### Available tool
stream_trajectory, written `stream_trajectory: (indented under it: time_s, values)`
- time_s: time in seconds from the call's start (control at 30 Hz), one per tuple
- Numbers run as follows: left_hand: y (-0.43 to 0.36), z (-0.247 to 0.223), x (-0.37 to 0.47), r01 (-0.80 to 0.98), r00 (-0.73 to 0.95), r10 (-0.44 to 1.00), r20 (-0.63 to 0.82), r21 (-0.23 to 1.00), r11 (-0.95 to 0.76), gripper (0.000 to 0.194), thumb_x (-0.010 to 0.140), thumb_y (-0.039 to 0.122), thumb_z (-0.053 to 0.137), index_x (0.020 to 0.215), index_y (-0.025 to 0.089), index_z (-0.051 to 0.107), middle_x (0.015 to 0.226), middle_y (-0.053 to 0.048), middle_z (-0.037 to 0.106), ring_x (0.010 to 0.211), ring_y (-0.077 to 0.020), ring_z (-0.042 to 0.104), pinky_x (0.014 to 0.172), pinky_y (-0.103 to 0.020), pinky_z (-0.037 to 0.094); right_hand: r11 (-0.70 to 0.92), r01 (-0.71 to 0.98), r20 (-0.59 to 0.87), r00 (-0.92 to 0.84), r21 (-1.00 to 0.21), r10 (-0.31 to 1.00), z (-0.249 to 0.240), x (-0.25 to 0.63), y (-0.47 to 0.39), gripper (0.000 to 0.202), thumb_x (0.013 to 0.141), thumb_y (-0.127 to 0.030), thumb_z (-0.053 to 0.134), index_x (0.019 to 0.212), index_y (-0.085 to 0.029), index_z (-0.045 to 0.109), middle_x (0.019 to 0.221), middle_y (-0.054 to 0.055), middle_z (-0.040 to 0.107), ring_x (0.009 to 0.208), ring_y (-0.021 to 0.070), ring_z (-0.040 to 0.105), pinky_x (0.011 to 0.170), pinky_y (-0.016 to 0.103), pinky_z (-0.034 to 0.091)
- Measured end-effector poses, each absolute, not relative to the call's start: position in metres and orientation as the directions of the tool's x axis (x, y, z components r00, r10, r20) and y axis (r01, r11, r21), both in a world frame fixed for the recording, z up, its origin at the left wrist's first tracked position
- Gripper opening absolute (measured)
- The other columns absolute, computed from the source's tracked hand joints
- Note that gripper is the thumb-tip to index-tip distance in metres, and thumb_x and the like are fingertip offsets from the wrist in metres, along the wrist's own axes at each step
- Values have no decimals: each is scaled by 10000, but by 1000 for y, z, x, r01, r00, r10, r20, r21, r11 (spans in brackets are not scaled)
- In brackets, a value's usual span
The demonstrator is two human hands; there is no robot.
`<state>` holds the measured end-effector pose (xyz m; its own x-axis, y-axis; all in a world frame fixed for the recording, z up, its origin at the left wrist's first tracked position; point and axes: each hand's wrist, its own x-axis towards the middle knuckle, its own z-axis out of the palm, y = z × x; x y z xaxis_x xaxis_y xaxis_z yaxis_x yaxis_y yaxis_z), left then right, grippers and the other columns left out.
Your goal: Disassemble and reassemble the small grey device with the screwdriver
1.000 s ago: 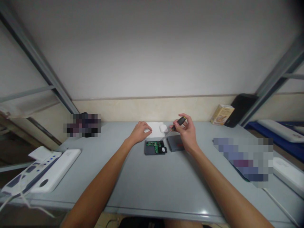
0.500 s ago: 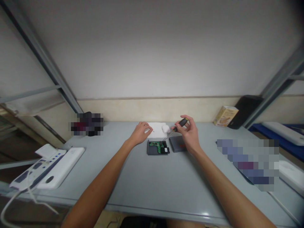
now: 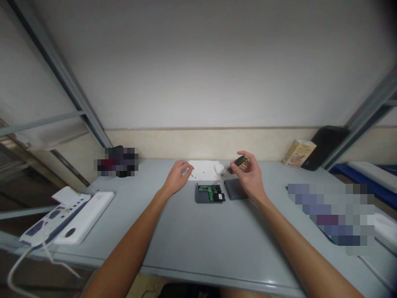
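Note:
A black and yellow screwdriver [image 3: 238, 164] is held in my right hand [image 3: 250, 178], its thin shaft slanting down left to the upper edge of a green circuit board [image 3: 211, 191] in a dark grey casing [image 3: 203, 198]. My left hand [image 3: 179, 176] is at the left edge of a white sheet [image 3: 201, 165], thumb and finger pinched; what they hold, if anything, is too small to tell. Several tiny dark bits [image 3: 193, 176] lie on the sheet near its fingertips. A small white object [image 3: 218, 168] rests on the sheet's right part. The other grey case piece [image 3: 235, 191] lies partly behind my right hand.
On the left are a white power strip [image 3: 58, 215] with cables and a white flat device [image 3: 93, 215]. A yellow box [image 3: 299, 153] and a black case [image 3: 325, 147] stand back right. Blurred items lie at back left and on the right.
My left hand has shifted left from the middle of the sheet, uncovering the tiny dark bits. The view has shifted slightly. The screwdriver tip remains at the board's upper edge.

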<state>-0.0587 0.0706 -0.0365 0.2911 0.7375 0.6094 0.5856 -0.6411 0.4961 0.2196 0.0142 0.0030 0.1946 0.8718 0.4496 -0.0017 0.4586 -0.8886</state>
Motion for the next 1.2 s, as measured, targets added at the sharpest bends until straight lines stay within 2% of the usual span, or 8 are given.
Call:
stream_trajectory:
  time_s: [0.13,0.27,0.4,0.57,0.77,0.97,1.2]
  values:
    - [66,-34,-62,579,235,761,605,541,-610,182,990,249,559,902,194,708,920,-44,696,904,-192,626,873,-344,508,480,42,479,183,-876,858,2,220,15,506,784,-391,808,1214,-294,560,871,-8,650,778,187,651,620,298,592]
    - [53,-28,-50,528,359,728,584,515,-675,155,976,218,572,903,196,707,918,-46,704,891,-188,641,870,-338,512,477,40,477,146,-878,867,0,216,14,505,802,-388,796,1239,-306,557,903,2,653,806,184,637,571,266,580]
    - [42,-20,-40,523,468,690,552,457,-720,150,964,185,579,894,204,710,946,-53,714,944,-204,647,910,-353,502,477,12,476,104,-879,873,-1,210,13,484,813,-395,787,1236,-303,573,934,11,663,847,188,646,604,274,602]
    - [36,-16,-40,520,533,680,504,439,-733,152,952,180,584,905,200,727,944,-64,708,932,-206,645,894,-346,510,474,-5,473,53,-881,880,-2,204,9,462,840,-389,762,1262,-303,593,1008,22,665,829,169,652,651,288,611]
    - [31,-11,-38,535,607,678,416,418,-735,153,905,136,594,908,188,738,943,-63,708,946,-204,640,904,-315,497,456,51,457,14,-889,889,-5,198,3,438,859,-377,739,1269,-293,609,1030,34,669,847,173,656,710,306,604]
    - [32,-13,-39,587,604,730,321,440,-679,174,893,141,587,905,193,752,912,-46,698,825,-178,619,779,-269,475,497,101,505,77,-862,860,-11,189,2,362,847,-369,756,1178,-281,638,1072,47,688,890,182,669,755,318,596]
    - [33,-17,-38,586,623,732,275,456,-670,208,896,136,565,933,185,764,875,-39,685,765,-158,595,720,-245,438,496,172,509,39,-851,860,-12,184,0,322,848,-348,747,1146,-260,661,1094,62,703,886,186,683,745,309,601]
